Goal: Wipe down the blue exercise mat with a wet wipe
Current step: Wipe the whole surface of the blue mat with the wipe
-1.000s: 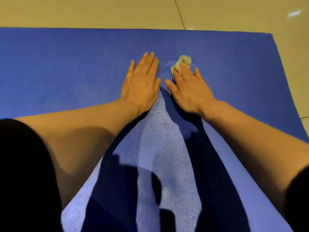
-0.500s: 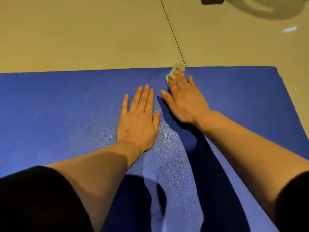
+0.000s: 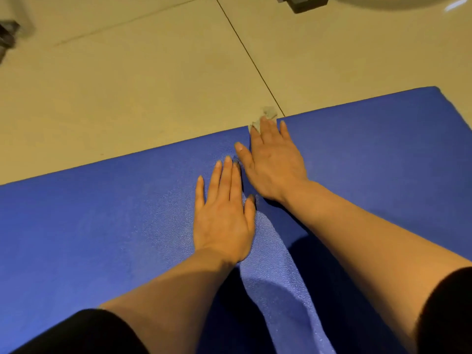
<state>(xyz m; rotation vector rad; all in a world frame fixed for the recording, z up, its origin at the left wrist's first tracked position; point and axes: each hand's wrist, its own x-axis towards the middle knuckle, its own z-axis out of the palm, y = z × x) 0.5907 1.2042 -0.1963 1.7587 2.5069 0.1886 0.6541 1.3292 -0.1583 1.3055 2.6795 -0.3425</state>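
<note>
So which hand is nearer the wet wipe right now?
Right. The right hand presses the wet wipe under its fingertips at the mat's far edge; the left hand lies flat, nearer the person.

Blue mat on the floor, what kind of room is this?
Probably a home workout spot or small gym, though little shows. A blue exercise mat lies on a pale tiled floor, and a dark blocky thing, blurred, sits at the far edge.

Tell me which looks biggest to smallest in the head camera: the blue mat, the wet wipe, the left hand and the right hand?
1. Blue mat, far the largest.
2. Left hand and right hand: too alike to rank; the left is nearer the camera.
3. Wet wipe, the smallest, partly under the fingers.
</note>
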